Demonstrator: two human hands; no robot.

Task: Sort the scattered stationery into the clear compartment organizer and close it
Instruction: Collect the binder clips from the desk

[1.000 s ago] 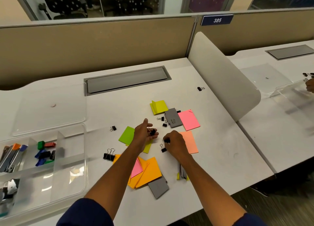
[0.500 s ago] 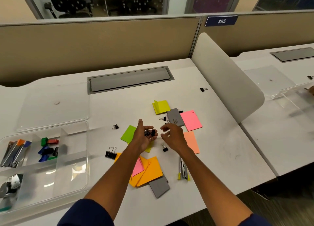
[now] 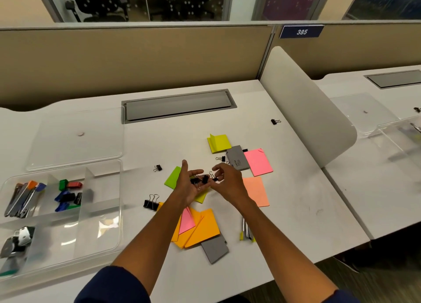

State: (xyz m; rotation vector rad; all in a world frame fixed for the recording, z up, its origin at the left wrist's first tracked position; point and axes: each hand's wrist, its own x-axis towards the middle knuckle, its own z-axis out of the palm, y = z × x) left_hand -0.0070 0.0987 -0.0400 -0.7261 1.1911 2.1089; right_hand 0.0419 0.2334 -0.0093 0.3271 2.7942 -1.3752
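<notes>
- Your left hand [image 3: 190, 184] is held palm up above the worktop [image 3: 296, 200], cupped around a small cluster of black binder clips [image 3: 200, 179].
- Your right hand [image 3: 227, 182] sits just right of the left hand, its fingertips pinching one small binder clip [image 3: 214, 178] at the edge of that cluster.
- Both hands hover over the green sticky pad [image 3: 173, 177], which lies flat on the worktop.
- The clear organizer [image 3: 100, 239] stands well to the left of the green sticky pad, with its lid [image 3: 75, 141] lying flat behind it. Its compartments hold metal tools, coloured clips and other small items; the compartment nearest the pad looks unfilled.
- A large binder clip [image 3: 150, 202] lies near the pad's front left; a small one [image 3: 157, 168] lies just left of it.
- Another clip [image 3: 220, 158] lies right of the pad, touching or just beside the grey box [image 3: 237, 160].
- One clip [image 3: 275, 121] lies far behind the pad, to the right.
- Orange sticky pads [image 3: 202, 230] lie in front of the green pad.
</notes>
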